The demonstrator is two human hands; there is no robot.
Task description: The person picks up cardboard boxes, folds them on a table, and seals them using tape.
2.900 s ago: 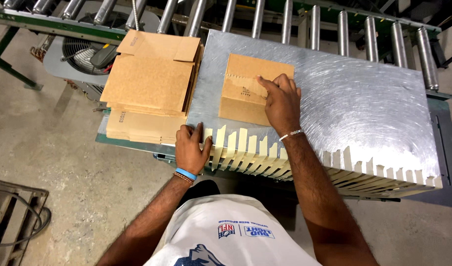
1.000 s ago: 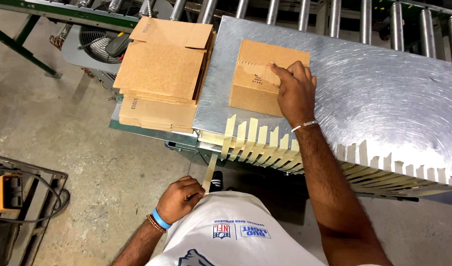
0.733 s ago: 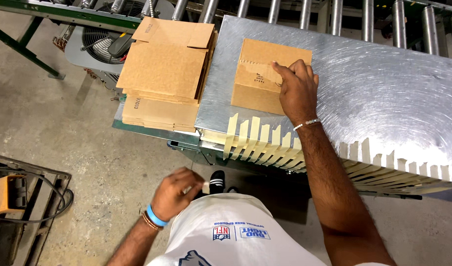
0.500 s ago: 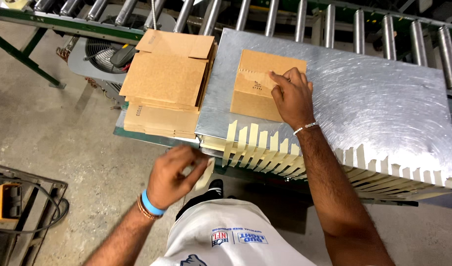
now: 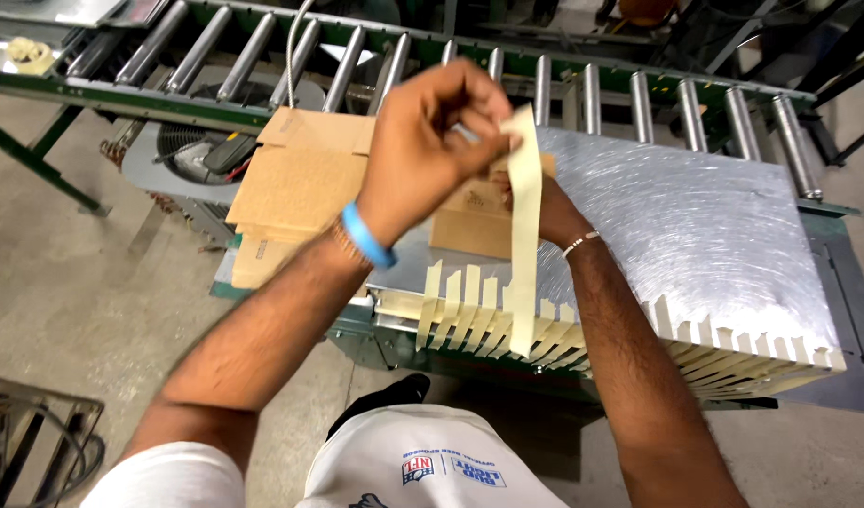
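Note:
My left hand is raised in front of the camera and pinches the top end of a long cream tape strip, which hangs straight down. Behind it my right hand rests flat on a folded cardboard box lying on the metal table top. The left hand and strip hide much of that box. Several more tape strips stick along the table's near edge.
A stack of flat cardboard boxes lies to the left of the metal top. A roller conveyor runs along the far side. A fan unit sits below the rollers at left, with bare concrete floor beneath.
My left hand pulled one tape strip off the table's near edge and lifted it up in front of the box. My right hand stayed pressed on the folded box.

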